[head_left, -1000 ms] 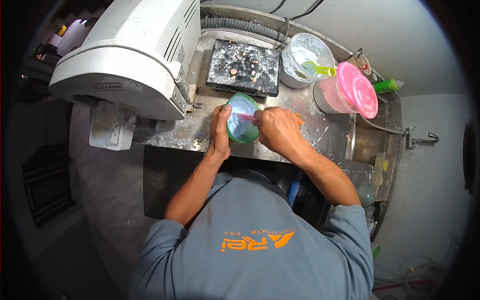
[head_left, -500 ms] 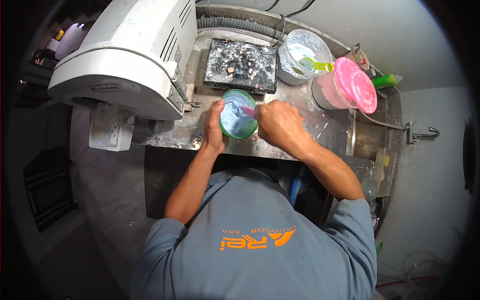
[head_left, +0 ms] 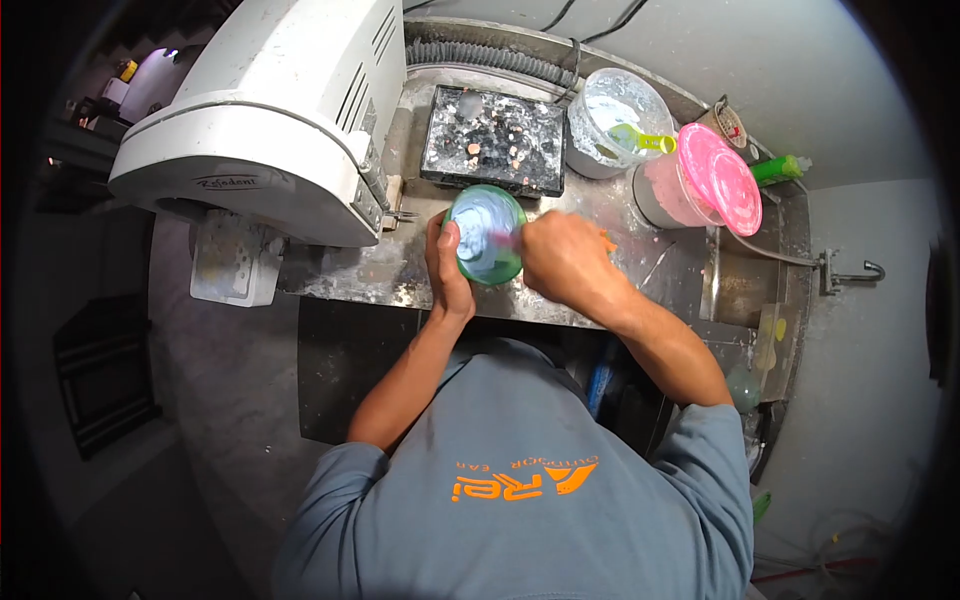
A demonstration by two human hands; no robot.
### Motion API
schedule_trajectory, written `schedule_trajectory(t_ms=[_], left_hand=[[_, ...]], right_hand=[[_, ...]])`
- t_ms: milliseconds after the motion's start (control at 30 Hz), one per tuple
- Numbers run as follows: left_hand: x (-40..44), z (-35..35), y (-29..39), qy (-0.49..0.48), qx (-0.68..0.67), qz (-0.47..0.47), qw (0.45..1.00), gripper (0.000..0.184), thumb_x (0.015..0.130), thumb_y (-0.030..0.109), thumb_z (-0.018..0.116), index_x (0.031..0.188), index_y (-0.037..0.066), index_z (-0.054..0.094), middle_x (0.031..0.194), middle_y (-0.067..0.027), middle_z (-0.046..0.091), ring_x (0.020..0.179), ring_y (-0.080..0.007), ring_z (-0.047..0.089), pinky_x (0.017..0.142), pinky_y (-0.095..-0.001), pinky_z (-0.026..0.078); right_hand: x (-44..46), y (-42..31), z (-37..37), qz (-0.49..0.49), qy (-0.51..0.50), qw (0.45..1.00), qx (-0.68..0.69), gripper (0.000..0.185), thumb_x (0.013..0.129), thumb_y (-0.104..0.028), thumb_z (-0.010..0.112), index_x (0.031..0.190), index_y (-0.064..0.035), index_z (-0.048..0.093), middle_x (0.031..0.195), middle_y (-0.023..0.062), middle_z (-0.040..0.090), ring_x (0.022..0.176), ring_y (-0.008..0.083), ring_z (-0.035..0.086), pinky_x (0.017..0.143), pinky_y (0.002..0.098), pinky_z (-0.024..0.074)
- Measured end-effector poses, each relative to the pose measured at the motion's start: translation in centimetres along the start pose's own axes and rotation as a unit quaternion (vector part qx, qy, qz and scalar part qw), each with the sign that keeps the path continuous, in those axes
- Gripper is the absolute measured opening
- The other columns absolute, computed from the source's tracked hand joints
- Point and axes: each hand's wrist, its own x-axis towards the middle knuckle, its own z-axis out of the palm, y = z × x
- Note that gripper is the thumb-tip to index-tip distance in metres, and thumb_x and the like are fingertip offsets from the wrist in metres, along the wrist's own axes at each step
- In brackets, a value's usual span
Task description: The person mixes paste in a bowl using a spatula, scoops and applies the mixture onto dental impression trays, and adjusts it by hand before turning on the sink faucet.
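I find the green bowl (head_left: pixel 512 270) over the metal bench (head_left: pixel 640 252), near the black box (head_left: pixel 500 187); contact with the bench I cannot tell. It contains pale blue paste (head_left: pixel 474 224). The left hand (head_left: pixel 450 272) curls around its side, thumb at the rim. The right hand's (head_left: pixel 568 260) fingers clench a blurred pink tool (head_left: pixel 502 238) reaching inside. Two tubs (head_left: pixel 595 152) stand beyond, right.

Left hand (head_left: pixel 451 275) cupped, thumb raised, right hand (head_left: pixel 563 260) clenched, forearms (head_left: pixel 415 375) angled inward.
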Motion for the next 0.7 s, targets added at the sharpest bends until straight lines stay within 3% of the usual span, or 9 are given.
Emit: schedule_trajectory(t_ms=[67, 133, 200, 300, 400, 433, 533, 567, 700], left_hand=[[0.1, -0.2, 1.0, -0.035, 0.066, -0.030, 0.997, 0.049, 0.098, 0.046, 0.049, 0.116, 0.001, 0.055, 0.107, -0.0079, 0.058, 0.102, -0.0168, 0.056, 0.091, -0.0330, 0.045], [1.3, -1.1, 0.8, -0.069, -0.025, -0.143, 0.987, 0.052, 0.099, 0.048, 0.049, 0.119, 0.001, 0.060, 0.107, -0.0087, 0.065, 0.098, -0.0175, 0.063, 0.091, -0.0340, 0.050], [1.5, 0.1, 4.2, -0.136, -0.103, -0.257, 0.951, 0.054, 0.099, 0.049, 0.050, 0.123, 0.002, 0.060, 0.110, -0.0098, 0.067, 0.097, -0.0185, 0.066, 0.090, -0.0355, 0.053], [2.4, 0.0, 4.4, -0.177, -0.031, -0.310, 0.933, 0.058, 0.098, 0.055, 0.047, 0.124, 0.005, 0.061, 0.114, -0.0104, 0.069, 0.102, -0.0209, 0.068, 0.093, -0.0379, 0.055], [2.7, -0.6, 4.6, -0.207, -0.034, -0.364, 0.907, 0.055, 0.098, 0.052, 0.049, 0.128, 0.007, 0.059, 0.118, -0.0107, 0.068, 0.106, -0.0213, 0.068, 0.093, -0.0402, 0.056], [3.0, -0.5, 5.5, -0.229, -0.056, -0.376, 0.896, 0.054, 0.098, 0.051, 0.050, 0.128, 0.007, 0.059, 0.119, -0.0104, 0.068, 0.107, -0.0208, 0.067, 0.093, -0.0394, 0.056], [3.1, -0.4, 4.8, -0.198, -0.039, -0.360, 0.911, 0.057, 0.098, 0.053, 0.049, 0.127, 0.006, 0.060, 0.119, -0.0109, 0.068, 0.104, -0.0212, 0.068, 0.092, -0.0392, 0.057], [2.6, -0.3, 3.9, -0.172, -0.024, -0.344, 0.923, 0.059, 0.097, 0.055, 0.049, 0.127, 0.005, 0.060, 0.117, -0.0111, 0.068, 0.103, -0.0213, 0.069, 0.091, -0.0392, 0.057], [1.7, -0.1, 3.9, -0.159, -0.074, -0.267, 0.948, 0.057, 0.096, 0.053, 0.052, 0.126, 0.005, 0.058, 0.116, -0.0097, 0.066, 0.104, -0.0193, 0.066, 0.091, -0.0375, 0.055]], right_hand=[[-0.2, -0.1, -0.4, -0.043, -0.056, 0.997, -0.029, 0.010, 0.078, -0.010, 0.066, 0.083, -0.0042, 0.073, 0.071, 0.0221, 0.067, 0.068, 0.0399, 0.067, 0.062, 0.0501, 0.0530], [0.3, 0.5, -0.8, -0.022, 0.035, 0.999, -0.033, 0.013, 0.076, -0.009, 0.066, 0.086, -0.0087, 0.075, 0.073, 0.0182, 0.068, 0.070, 0.0374, 0.068, 0.063, 0.0480, 0.0533], [0.6, 1.4, -1.1, -0.011, 0.016, 0.996, -0.090, 0.014, 0.076, -0.008, 0.066, 0.087, -0.0102, 0.075, 0.076, 0.0148, 0.069, 0.070, 0.0347, 0.069, 0.062, 0.0464, 0.0539], [0.3, 1.0, -2.0, -0.147, -0.084, 0.976, -0.139, 0.012, 0.079, -0.010, 0.063, 0.083, -0.0119, 0.074, 0.082, 0.0078, 0.070, 0.072, 0.0303, 0.070, 0.061, 0.0439, 0.0548], [1.1, 2.3, -2.7, -0.132, 0.010, 0.979, -0.157, 0.016, 0.080, -0.010, 0.063, 0.088, -0.0142, 0.076, 0.081, 0.0073, 0.068, 0.071, 0.0305, 0.070, 0.062, 0.0435, 0.0549], [0.9, 1.8, -3.2, -0.095, -0.041, 0.974, -0.199, 0.015, 0.081, -0.011, 0.062, 0.089, -0.0143, 0.074, 0.081, 0.0065, 0.067, 0.072, 0.0297, 0.070, 0.062, 0.0429, 0.0549], [-0.1, 1.2, -2.3, -0.183, -0.034, 0.977, -0.101, 0.013, 0.078, -0.014, 0.064, 0.069, -0.0075, 0.070, 0.071, 0.0121, 0.069, 0.068, 0.0314, 0.071, 0.057, 0.0432, 0.0559], [0.3, 1.5, -2.1, -0.182, -0.030, 0.974, -0.135, 0.023, 0.082, -0.012, 0.061, 0.099, -0.0179, 0.076, 0.080, 0.0085, 0.068, 0.066, 0.0300, 0.069, 0.057, 0.0457, 0.0538], [-0.4, 0.8, -2.3, -0.028, -0.041, 0.991, -0.126, 0.014, 0.079, -0.013, 0.064, 0.076, -0.0036, 0.073, 0.069, 0.0211, 0.067, 0.068, 0.0361, 0.071, 0.059, 0.0476, 0.0556]])
